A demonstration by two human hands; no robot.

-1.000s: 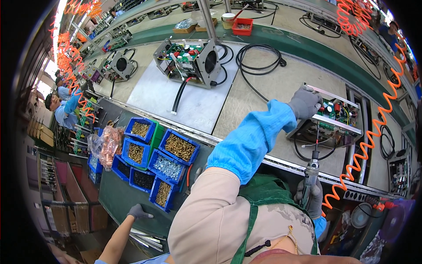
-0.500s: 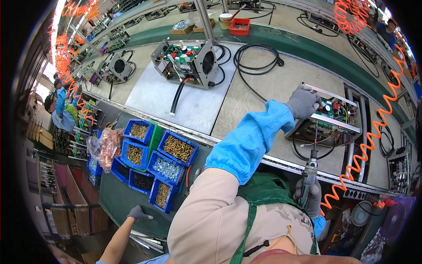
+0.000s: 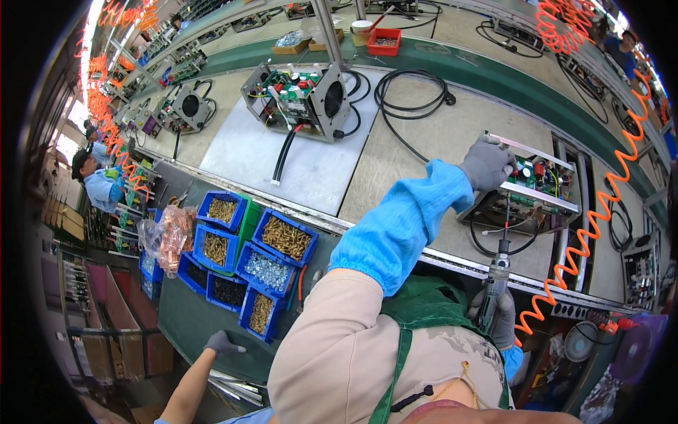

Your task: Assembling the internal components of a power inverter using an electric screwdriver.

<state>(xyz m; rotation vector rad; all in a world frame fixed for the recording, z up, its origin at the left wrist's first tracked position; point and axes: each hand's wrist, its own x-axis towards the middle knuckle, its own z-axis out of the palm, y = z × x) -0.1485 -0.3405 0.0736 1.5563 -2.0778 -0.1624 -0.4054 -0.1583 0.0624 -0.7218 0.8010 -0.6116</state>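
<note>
My left hand [image 3: 487, 164], in a grey glove and blue sleeve, grips the upper left end of an open metal chassis [image 3: 540, 185] with a green circuit board inside. My right hand [image 3: 498, 311], gloved too, is wrapped round a pneumatic screwdriver [image 3: 499, 272] with an orange coiled hose beside it. Its long thin bit reaches up to the near side of the chassis, by the metal rail. Whether the bit touches a screw is too small to tell. A black cable loops beneath the chassis.
Blue bins [image 3: 285, 237] of screws and small fasteners stand at the left, near another person's gloved hand [image 3: 224, 343]. A second unit with a fan [image 3: 300, 102] sits on a white board. A black power cable [image 3: 413, 95] lies coiled. The orange air hose [image 3: 590, 237] hangs at the right.
My hands, the screwdriver and the chassis hold nearly the same places. At the far left, a co-worker has shifted and lowered an arm.
</note>
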